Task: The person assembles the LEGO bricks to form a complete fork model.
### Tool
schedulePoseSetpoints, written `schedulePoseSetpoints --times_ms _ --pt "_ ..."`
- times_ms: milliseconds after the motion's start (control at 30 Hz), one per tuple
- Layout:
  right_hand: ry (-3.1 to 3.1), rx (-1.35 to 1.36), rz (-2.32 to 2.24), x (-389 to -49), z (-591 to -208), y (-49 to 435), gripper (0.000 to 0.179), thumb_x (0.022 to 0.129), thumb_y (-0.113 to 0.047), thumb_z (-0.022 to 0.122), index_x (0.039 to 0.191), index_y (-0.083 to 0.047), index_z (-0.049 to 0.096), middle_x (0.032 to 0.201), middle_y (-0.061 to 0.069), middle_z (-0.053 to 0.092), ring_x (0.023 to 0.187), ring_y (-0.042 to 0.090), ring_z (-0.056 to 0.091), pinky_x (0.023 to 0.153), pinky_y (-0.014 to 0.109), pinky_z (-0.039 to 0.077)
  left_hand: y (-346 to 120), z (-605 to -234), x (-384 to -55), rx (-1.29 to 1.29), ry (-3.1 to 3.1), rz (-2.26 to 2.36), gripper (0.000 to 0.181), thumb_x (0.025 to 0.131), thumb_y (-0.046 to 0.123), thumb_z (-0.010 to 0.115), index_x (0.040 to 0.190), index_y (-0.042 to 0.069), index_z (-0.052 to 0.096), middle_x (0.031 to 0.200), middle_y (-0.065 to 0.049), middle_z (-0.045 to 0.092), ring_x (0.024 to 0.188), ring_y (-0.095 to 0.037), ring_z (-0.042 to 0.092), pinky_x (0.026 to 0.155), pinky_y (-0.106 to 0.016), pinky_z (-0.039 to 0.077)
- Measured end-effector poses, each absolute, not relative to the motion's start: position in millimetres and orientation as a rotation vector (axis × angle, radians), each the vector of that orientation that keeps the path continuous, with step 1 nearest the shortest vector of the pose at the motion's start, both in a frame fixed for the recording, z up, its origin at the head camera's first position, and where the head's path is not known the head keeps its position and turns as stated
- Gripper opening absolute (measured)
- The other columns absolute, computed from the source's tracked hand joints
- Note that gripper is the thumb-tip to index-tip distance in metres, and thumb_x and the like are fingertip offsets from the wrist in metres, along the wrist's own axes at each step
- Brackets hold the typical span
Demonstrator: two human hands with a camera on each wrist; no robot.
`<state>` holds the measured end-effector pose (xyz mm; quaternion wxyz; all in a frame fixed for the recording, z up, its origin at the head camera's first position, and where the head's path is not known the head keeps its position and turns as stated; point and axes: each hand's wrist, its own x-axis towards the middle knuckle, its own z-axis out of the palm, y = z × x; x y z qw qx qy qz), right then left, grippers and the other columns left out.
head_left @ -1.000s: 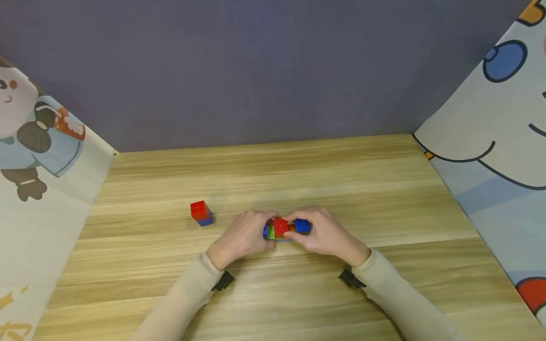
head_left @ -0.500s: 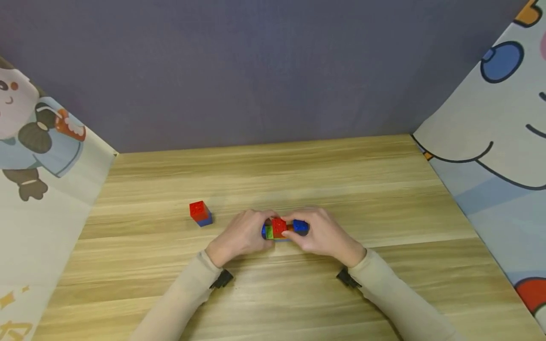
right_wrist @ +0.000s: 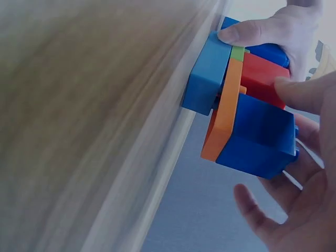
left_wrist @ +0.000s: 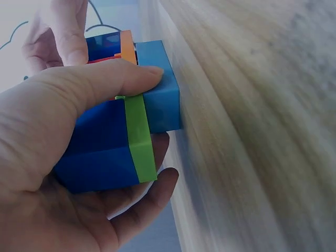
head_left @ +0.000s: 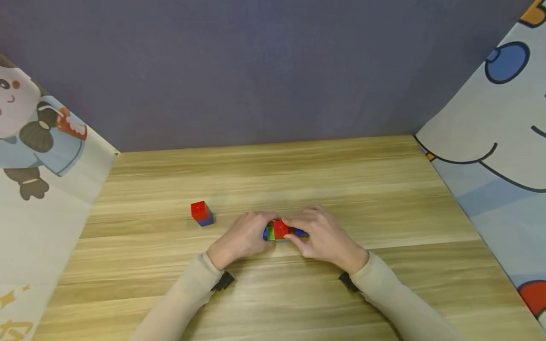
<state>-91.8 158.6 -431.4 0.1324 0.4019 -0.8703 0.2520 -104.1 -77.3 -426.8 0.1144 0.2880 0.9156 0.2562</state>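
My left hand (head_left: 246, 234) grips a toy brick build at the table's middle, its thumb on the light blue brick (left_wrist: 163, 102) at the bottom. A green plate (left_wrist: 139, 136) and an orange plate (right_wrist: 224, 113) sit side by side on that brick. Dark blue bricks stand at both ends: one on the green plate (left_wrist: 97, 165), the other a dark blue brick (right_wrist: 262, 134) on the orange plate. Between them is a red brick (head_left: 279, 229); the thumb and index finger of my right hand (head_left: 326, 235) pinch it. The right hand's other fingers lie behind the build.
Left of the hands, a separate stack stands on the wooden table (head_left: 264, 175), a red brick (head_left: 199, 210) on top of a blue brick (head_left: 206, 221). A grey panel (head_left: 264, 71) closes the back. Cartoon-printed panels flank both sides.
My right hand has shifted slightly over the right-end blue brick and now covers more of it. The left hand and the separate stack stay where they were.
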Motion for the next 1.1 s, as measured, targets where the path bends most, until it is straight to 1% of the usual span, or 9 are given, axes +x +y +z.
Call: schedulePoseSetpoints --times_ms 300,467,633,700,900,1100 --pt "-2.672 1.062 0.845 -92.0 -426.3 156.3 0.028 0.091 -0.029 0.087 0.114 -0.014 0.082 0.110 -0.003 0.082 0.096 0.015 0.079 0.096 0.047 0.060 -75.7 -425.3 -104.7 0.832 2.663 0.727 0.055 0.079 0.007 0.089 0.131 0.011 0.071 0.112 -0.001 0.077 0.085 -0.013 0.064 0.075 -0.033 0.054" --pt "-2.630 1.111 0.627 -89.8 -422.1 154.3 0.028 0.091 -0.029 0.087 0.113 -0.013 0.082 0.107 -0.002 0.083 0.095 0.019 0.078 0.098 0.051 0.059 -75.4 -423.8 -105.1 0.828 2.652 0.737 0.055 0.081 0.006 0.088 0.133 0.009 0.070 0.118 -0.005 0.077 0.091 -0.017 0.067 0.080 -0.036 0.056" --pt "-2.605 1.140 0.504 -90.4 -416.5 153.3 0.027 0.087 -0.030 0.089 0.108 -0.014 0.081 0.101 -0.002 0.083 0.092 0.022 0.078 0.100 0.053 0.057 -74.5 -424.3 -104.4 0.825 2.665 0.713 0.056 0.081 0.007 0.089 0.133 0.009 0.070 0.122 -0.006 0.076 0.099 -0.020 0.070 0.085 -0.039 0.058" --pt "-2.626 1.137 0.531 -91.6 -415.9 153.5 0.028 0.087 -0.030 0.089 0.108 -0.013 0.081 0.101 -0.001 0.083 0.091 0.021 0.077 0.100 0.053 0.057 -74.2 -424.7 -104.5 0.831 2.679 0.690 0.056 0.081 0.009 0.089 0.134 0.010 0.069 0.123 -0.006 0.076 0.101 -0.021 0.070 0.085 -0.040 0.059" --pt "-2.698 1.113 0.664 -93.0 -418.5 156.5 0.027 0.090 -0.029 0.087 0.110 -0.012 0.081 0.102 -0.001 0.081 0.087 0.017 0.075 0.099 0.048 0.059 -72.4 -425.8 -103.4 0.874 2.718 0.591 0.056 0.084 0.016 0.090 0.135 0.011 0.068 0.122 -0.006 0.074 0.101 -0.025 0.073 0.084 -0.043 0.060" --pt "-2.687 1.119 0.686 -94.4 -422.3 156.0 0.029 0.089 -0.029 0.088 0.111 -0.010 0.081 0.104 0.001 0.082 0.091 0.019 0.077 0.100 0.050 0.059 -73.4 -426.1 -103.1 0.863 2.712 0.564 0.057 0.086 0.018 0.089 0.138 0.011 0.067 0.125 -0.007 0.074 0.103 -0.025 0.073 0.086 -0.045 0.060"
